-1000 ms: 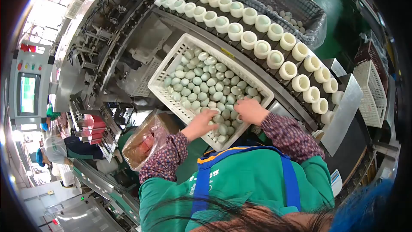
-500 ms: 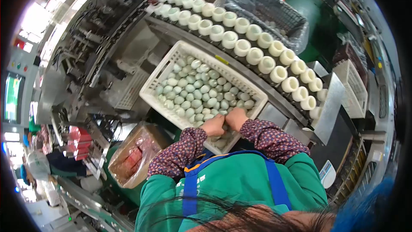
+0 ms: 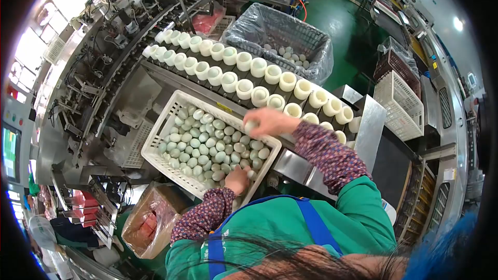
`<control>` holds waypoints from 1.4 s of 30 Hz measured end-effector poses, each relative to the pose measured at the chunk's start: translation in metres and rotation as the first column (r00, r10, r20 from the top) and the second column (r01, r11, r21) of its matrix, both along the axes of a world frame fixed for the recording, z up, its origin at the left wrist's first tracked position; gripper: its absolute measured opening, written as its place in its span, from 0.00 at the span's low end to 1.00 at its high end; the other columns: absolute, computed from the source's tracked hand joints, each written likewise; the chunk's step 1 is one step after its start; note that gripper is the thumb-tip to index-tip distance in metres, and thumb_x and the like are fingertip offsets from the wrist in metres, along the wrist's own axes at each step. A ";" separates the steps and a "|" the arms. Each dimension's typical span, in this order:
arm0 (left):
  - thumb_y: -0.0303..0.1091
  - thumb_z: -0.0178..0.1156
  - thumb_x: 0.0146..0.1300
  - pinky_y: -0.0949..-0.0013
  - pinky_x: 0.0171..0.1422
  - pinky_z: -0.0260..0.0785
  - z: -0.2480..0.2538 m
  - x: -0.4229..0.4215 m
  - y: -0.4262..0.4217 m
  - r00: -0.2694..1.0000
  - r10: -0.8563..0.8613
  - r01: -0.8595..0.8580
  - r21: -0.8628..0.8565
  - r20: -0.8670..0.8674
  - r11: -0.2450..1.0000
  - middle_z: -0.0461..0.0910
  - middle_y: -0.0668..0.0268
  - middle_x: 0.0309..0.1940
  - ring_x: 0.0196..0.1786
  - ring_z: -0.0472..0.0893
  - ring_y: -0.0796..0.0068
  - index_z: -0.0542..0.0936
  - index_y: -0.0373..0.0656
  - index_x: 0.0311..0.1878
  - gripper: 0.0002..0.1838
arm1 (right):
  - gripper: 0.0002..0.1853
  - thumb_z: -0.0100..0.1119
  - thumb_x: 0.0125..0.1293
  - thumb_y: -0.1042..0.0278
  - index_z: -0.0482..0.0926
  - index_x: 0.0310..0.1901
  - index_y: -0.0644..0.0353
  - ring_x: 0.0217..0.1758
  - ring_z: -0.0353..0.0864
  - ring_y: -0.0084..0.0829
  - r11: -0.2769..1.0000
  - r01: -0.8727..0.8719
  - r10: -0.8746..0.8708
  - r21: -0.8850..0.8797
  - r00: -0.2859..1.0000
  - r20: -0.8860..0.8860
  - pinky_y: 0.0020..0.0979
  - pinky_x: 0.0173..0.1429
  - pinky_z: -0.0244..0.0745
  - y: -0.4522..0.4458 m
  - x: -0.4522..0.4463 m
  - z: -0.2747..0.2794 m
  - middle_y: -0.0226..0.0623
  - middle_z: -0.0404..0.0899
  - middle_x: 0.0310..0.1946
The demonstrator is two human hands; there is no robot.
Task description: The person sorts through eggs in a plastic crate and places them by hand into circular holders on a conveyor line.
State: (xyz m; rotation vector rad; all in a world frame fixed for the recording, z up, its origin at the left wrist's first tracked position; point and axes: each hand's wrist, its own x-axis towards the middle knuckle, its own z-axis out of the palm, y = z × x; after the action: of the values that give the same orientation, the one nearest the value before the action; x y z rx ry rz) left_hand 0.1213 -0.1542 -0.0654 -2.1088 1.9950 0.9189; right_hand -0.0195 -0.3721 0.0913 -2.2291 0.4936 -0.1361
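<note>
One Egg (image 3: 251,126) in Hand Beside the Cup Conveyor (image 3: 194,87)

A worker in a green top, blue apron straps and patterned sleeve covers leans over a white slotted plastic crate (image 3: 165,166) spread with pale green eggs (image 3: 204,140). The right hand (image 3: 271,122), slightly blurred, pinches the egg in its fingertips at the crate's far rim, near the double row of white cups (image 3: 244,87); some cups hold eggs. The left hand (image 3: 237,180) reaches down among the eggs at the near side, fingers curled, with one egg (image 3: 252,175) just beside the fingertips; whether they grip anything cannot be told. Behind the conveyor, a dark crate lined with clear plastic (image 3: 249,31) holds more eggs, while a cardboard box (image 3: 175,202) with red packets (image 3: 149,224) sits at the worker's left. Each egg looks light and rigid but brittle, its smooth shell apt to slip or roll and to crack if knocked against a neighbour or a rim. The surest hold is likely around the widest part, thumb opposite the fingers, with gentle, even pressure.
</note>
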 end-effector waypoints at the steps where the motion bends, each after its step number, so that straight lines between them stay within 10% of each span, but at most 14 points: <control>1: 0.35 0.59 0.63 0.48 0.47 0.78 0.001 -0.005 0.003 1.000 0.008 -0.008 -0.009 0.005 1.000 0.75 0.48 0.54 0.50 0.82 0.44 0.77 0.52 0.60 0.21 | 0.23 0.66 0.55 0.56 0.81 0.51 0.60 0.46 0.85 0.44 0.982 0.186 -0.185 -0.009 0.981 0.055 0.41 0.52 0.78 -0.022 -0.015 0.007 0.50 0.84 0.41; 5: 0.29 0.55 0.63 0.53 0.43 0.79 0.010 -0.017 0.010 0.996 0.006 0.017 -0.266 0.085 0.964 0.72 0.51 0.52 0.48 0.78 0.45 0.78 0.55 0.59 0.20 | 0.19 0.67 0.57 0.64 0.82 0.50 0.60 0.42 0.85 0.50 0.702 0.665 -0.570 -0.253 0.738 0.361 0.42 0.48 0.79 -0.104 -0.055 -0.016 0.51 0.85 0.38; 11: 0.30 0.62 0.57 0.51 0.49 0.77 0.008 -0.010 0.008 0.995 -0.077 0.093 -0.291 0.066 0.952 0.70 0.51 0.51 0.52 0.78 0.44 0.78 0.57 0.62 0.26 | 0.16 0.66 0.59 0.60 0.85 0.48 0.57 0.43 0.84 0.51 0.599 0.657 -0.532 -0.458 0.754 0.385 0.47 0.49 0.78 -0.142 -0.022 -0.043 0.47 0.85 0.40; 13: 0.34 0.65 0.55 0.52 0.50 0.77 0.008 -0.009 0.008 0.995 -0.051 0.074 -0.285 0.090 0.956 0.70 0.53 0.51 0.53 0.78 0.46 0.79 0.56 0.60 0.26 | 0.10 0.64 0.59 0.61 0.86 0.38 0.57 0.49 0.83 0.51 0.608 0.596 -0.626 -0.524 0.766 0.146 0.48 0.52 0.79 -0.149 -0.008 -0.046 0.46 0.84 0.44; 18: 0.38 0.64 0.62 0.56 0.52 0.76 -0.001 0.014 0.002 0.948 0.110 -0.189 -0.248 -0.298 0.950 0.78 0.56 0.51 0.50 0.81 0.60 0.78 0.47 0.58 0.21 | 0.06 0.56 0.61 0.74 0.83 0.35 0.59 0.45 0.81 0.48 0.588 0.765 -0.575 -0.262 0.624 0.530 0.47 0.49 0.77 -0.159 -0.032 -0.048 0.43 0.82 0.39; 20: 0.40 0.57 0.69 0.64 0.44 0.77 -0.002 0.025 -0.007 0.459 0.507 -0.510 0.251 -0.729 0.823 0.82 0.61 0.54 0.46 0.81 0.71 0.76 0.40 0.58 0.19 | 0.06 0.58 0.59 0.75 0.83 0.36 0.58 0.47 0.80 0.47 0.563 0.713 -0.488 -0.418 0.695 0.528 0.45 0.50 0.76 -0.160 -0.042 -0.055 0.41 0.81 0.41; 21: 0.40 0.57 0.69 0.64 0.44 0.77 -0.003 0.032 -0.007 0.456 0.512 -0.503 0.264 -0.728 0.823 0.82 0.61 0.54 0.46 0.81 0.71 0.76 0.40 0.58 0.19 | 0.07 0.59 0.58 0.76 0.83 0.38 0.57 0.49 0.78 0.46 0.514 0.649 -0.406 -0.561 0.760 0.508 0.43 0.52 0.76 -0.158 -0.049 -0.061 0.40 0.81 0.42; 23: 0.42 0.53 0.71 0.69 0.37 0.74 0.033 0.032 -0.016 -0.318 0.621 -0.410 0.694 -0.717 0.591 0.83 0.62 0.51 0.42 0.81 0.73 0.75 0.44 0.62 0.20 | 0.09 0.61 0.55 0.77 0.82 0.39 0.57 0.51 0.75 0.44 0.513 0.629 -0.378 -0.584 0.776 0.504 0.41 0.53 0.74 -0.154 -0.049 -0.060 0.37 0.80 0.43; 27: 0.43 0.48 0.75 0.75 0.29 0.68 0.082 0.013 -0.054 -0.421 0.484 -0.357 0.630 -0.768 0.690 0.80 0.62 0.48 0.38 0.79 0.75 0.73 0.44 0.60 0.17 | 0.09 0.61 0.56 0.77 0.81 0.40 0.58 0.50 0.75 0.45 0.518 0.631 -0.323 -0.578 0.770 0.551 0.42 0.53 0.75 -0.153 -0.043 -0.049 0.37 0.79 0.42; 32: 0.36 0.59 0.70 0.80 0.26 0.67 0.125 -0.023 -0.128 -0.113 0.437 -0.486 0.433 -0.892 0.759 0.79 0.61 0.46 0.34 0.78 0.76 0.72 0.46 0.60 0.18 | 0.09 0.60 0.62 0.73 0.80 0.44 0.60 0.49 0.77 0.46 0.506 0.680 -0.402 -0.531 0.730 0.552 0.43 0.53 0.75 -0.153 -0.049 -0.065 0.42 0.79 0.43; 34: 0.32 0.68 0.63 0.68 0.43 0.76 0.112 -0.032 -0.155 0.338 0.127 -0.564 -0.093 -0.932 0.821 0.74 0.66 0.46 0.46 0.79 0.72 0.77 0.44 0.58 0.20 | 0.09 0.58 0.65 0.70 0.79 0.45 0.61 0.48 0.79 0.48 0.640 0.579 -0.442 -0.505 0.815 0.374 0.44 0.53 0.76 -0.145 -0.057 -0.068 0.46 0.80 0.45; 35: 0.32 0.68 0.63 0.68 0.43 0.76 0.112 -0.035 -0.168 0.337 0.128 -0.558 -0.089 -0.933 0.825 0.74 0.66 0.46 0.46 0.79 0.72 0.77 0.44 0.58 0.20 | 0.09 0.58 0.65 0.70 0.79 0.45 0.61 0.48 0.79 0.48 0.638 0.582 -0.448 -0.504 0.813 0.371 0.44 0.53 0.76 -0.139 -0.061 -0.066 0.46 0.80 0.45; 37: 0.30 0.69 0.60 0.68 0.43 0.76 0.115 -0.044 -0.187 0.736 -0.175 -0.421 -0.644 -0.654 0.639 0.76 0.63 0.47 0.41 0.80 0.69 0.79 0.44 0.54 0.19 | 0.09 0.57 0.66 0.70 0.79 0.46 0.62 0.51 0.80 0.49 0.658 0.549 -0.369 -0.516 0.832 0.414 0.44 0.55 0.77 -0.131 -0.069 -0.061 0.46 0.80 0.48; 42: 0.39 0.71 0.58 0.56 0.49 0.77 0.126 -0.054 -0.196 0.957 0.010 -0.195 -0.614 -0.290 0.765 0.73 0.56 0.53 0.46 0.82 0.53 0.82 0.46 0.56 0.23 | 0.17 0.62 0.65 0.67 0.79 0.54 0.61 0.56 0.79 0.48 0.712 0.570 -0.450 -0.411 0.819 0.356 0.45 0.59 0.76 -0.131 -0.093 -0.044 0.44 0.79 0.54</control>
State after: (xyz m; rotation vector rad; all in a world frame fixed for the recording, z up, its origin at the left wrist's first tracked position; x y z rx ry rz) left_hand 0.0676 -0.3507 0.0606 -2.5615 2.6573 0.6082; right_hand -0.1129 -0.5027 0.0468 -2.4609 1.0434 -0.9099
